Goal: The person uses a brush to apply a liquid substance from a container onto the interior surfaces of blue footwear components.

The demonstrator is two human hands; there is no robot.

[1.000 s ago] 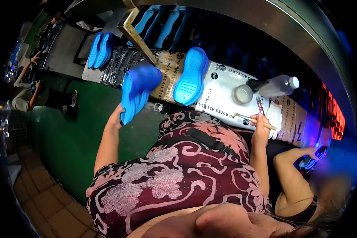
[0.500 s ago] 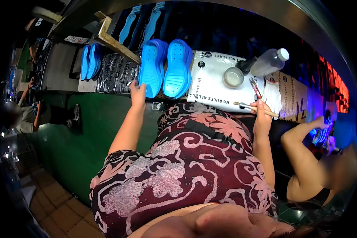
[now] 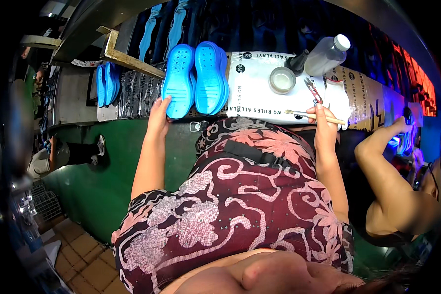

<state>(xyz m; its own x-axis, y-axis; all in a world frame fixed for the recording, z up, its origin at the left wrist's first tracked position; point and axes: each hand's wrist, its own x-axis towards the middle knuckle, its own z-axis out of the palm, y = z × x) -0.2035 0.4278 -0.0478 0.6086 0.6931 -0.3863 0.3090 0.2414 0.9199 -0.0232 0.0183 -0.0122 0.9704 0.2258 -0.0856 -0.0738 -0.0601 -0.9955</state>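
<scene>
At eleven o'clock, our left grip (image 3: 158,115) pinched the left blue sole (image 3: 179,81), best by its edge; at two, our right grip (image 3: 324,129) closed around brush (image 3: 300,113) and red-handled tool (image 3: 314,91).

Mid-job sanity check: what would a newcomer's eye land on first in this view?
First, the two bright blue soles side by side left of centre, the left hand at the near end of the left one. Next, the brush in the right hand, by the near edge of the white sheet. Then the red glow at far right.
</scene>
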